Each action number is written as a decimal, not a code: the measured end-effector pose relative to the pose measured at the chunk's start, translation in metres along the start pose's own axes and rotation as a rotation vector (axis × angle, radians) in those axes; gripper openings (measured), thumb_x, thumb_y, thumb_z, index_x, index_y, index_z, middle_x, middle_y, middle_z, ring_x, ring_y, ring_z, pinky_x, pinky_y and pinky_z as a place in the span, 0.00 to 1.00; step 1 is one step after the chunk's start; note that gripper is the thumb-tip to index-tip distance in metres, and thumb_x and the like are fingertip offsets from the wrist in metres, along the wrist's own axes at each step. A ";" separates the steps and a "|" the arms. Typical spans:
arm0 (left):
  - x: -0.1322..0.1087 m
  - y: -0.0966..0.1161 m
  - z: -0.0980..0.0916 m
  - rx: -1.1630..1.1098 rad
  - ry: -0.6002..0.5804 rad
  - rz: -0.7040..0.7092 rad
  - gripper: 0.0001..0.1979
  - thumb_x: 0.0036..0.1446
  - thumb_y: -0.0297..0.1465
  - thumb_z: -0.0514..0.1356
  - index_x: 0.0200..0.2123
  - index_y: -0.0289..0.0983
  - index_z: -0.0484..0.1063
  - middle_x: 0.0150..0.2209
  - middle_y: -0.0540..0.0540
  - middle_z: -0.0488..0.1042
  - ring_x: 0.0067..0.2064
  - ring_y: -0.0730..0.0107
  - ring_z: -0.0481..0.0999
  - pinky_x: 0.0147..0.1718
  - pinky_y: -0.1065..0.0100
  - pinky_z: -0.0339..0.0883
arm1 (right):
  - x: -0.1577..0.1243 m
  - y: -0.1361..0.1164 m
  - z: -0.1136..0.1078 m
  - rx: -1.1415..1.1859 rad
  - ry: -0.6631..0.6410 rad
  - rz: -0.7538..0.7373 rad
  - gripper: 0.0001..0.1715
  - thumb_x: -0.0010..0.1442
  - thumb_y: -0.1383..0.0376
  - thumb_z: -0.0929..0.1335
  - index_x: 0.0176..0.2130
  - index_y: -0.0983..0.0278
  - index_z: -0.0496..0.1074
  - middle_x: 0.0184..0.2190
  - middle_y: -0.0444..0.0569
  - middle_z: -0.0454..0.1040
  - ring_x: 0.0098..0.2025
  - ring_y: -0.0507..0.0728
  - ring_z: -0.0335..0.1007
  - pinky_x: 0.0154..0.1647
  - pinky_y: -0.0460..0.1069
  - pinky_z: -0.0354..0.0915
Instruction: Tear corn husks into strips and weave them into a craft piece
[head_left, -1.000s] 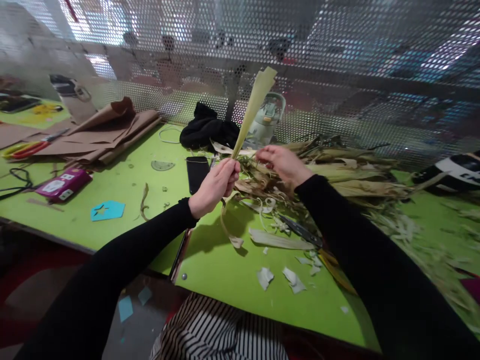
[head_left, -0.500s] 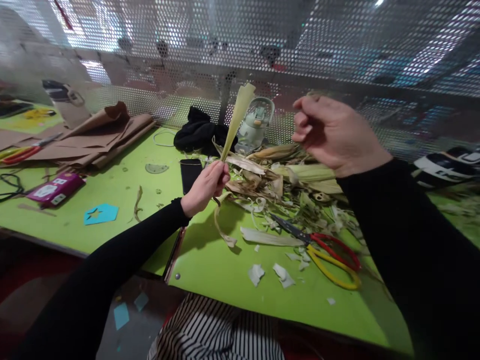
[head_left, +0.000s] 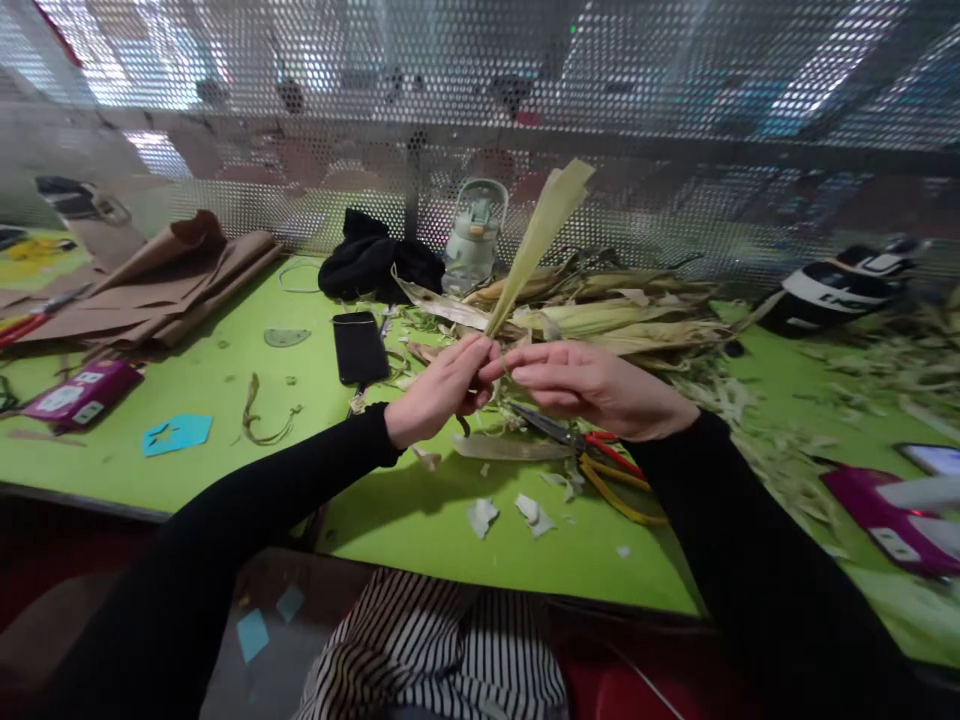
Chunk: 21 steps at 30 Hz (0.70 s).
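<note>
My left hand (head_left: 442,388) is closed around the lower end of a long pale green corn husk strip (head_left: 538,238), which points up and to the right. My right hand (head_left: 585,385) has its fingertips pinched at the same lower end, touching my left hand. Both hands hover above the green table (head_left: 420,520). Below them lie red-and-yellow scissors (head_left: 600,462), a cut husk strip (head_left: 510,448) and small husk scraps (head_left: 502,512). A heap of dried corn husks (head_left: 615,310) spreads just behind the hands.
A black phone (head_left: 358,346) lies left of the hands, with a black cloth (head_left: 375,262) and pale green bottle (head_left: 474,236) behind. Brown paper (head_left: 157,282), a purple box (head_left: 75,392) and a blue star cut-out (head_left: 177,434) sit at the left. A perforated metal screen (head_left: 675,150) backs the table.
My right hand, raised in the air half a second ago, has come down to the base of the husk strip beside my left hand. The strip now leans more to the right.
</note>
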<state>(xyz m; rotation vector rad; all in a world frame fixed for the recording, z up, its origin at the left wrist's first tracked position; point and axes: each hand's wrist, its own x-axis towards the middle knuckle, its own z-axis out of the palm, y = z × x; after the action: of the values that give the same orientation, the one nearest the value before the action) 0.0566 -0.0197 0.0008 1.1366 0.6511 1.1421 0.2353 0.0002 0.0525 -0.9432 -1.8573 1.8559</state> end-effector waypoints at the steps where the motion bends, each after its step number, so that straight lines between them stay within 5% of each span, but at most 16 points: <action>1: 0.001 -0.003 0.000 -0.010 0.008 -0.016 0.15 0.70 0.36 0.50 0.30 0.37 0.60 0.19 0.57 0.56 0.17 0.83 0.55 0.15 0.79 0.45 | -0.001 0.006 -0.001 0.056 0.001 -0.006 0.12 0.61 0.62 0.70 0.45 0.64 0.76 0.16 0.33 0.52 0.18 0.46 0.39 0.17 0.43 0.40; 4: 0.004 -0.012 -0.001 -0.075 0.045 -0.112 0.14 0.70 0.36 0.49 0.30 0.37 0.61 0.21 0.55 0.64 0.18 0.82 0.60 0.15 0.80 0.46 | 0.003 0.025 -0.001 0.232 0.175 -0.166 0.10 0.61 0.61 0.71 0.43 0.62 0.74 0.16 0.33 0.55 0.17 0.46 0.42 0.16 0.42 0.46; 8: 0.006 -0.024 0.001 -0.154 0.106 -0.251 0.15 0.71 0.33 0.47 0.31 0.36 0.62 0.31 0.48 0.75 0.29 0.78 0.76 0.24 0.79 0.65 | 0.020 0.046 0.003 0.422 0.484 -0.365 0.13 0.55 0.61 0.75 0.36 0.58 0.68 0.28 0.38 0.73 0.28 0.47 0.68 0.30 0.41 0.68; 12: 0.005 -0.033 0.004 -0.187 0.121 -0.307 0.17 0.71 0.31 0.46 0.29 0.36 0.63 0.31 0.46 0.78 0.34 0.76 0.79 0.38 0.73 0.73 | 0.030 0.057 0.006 0.470 0.559 -0.414 0.15 0.54 0.63 0.75 0.35 0.56 0.65 0.35 0.38 0.78 0.37 0.47 0.75 0.43 0.42 0.72; 21: 0.003 -0.035 0.005 -0.214 0.052 -0.403 0.16 0.70 0.31 0.46 0.29 0.36 0.63 0.26 0.49 0.75 0.31 0.75 0.78 0.38 0.73 0.72 | 0.026 0.054 0.010 0.473 0.574 -0.461 0.17 0.56 0.61 0.75 0.36 0.55 0.63 0.39 0.36 0.80 0.46 0.49 0.77 0.48 0.45 0.73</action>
<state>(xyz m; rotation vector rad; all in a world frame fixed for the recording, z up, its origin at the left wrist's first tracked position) 0.0742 -0.0187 -0.0296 0.7525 0.7402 0.8727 0.2214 0.0058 -0.0064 -0.6999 -1.1050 1.4405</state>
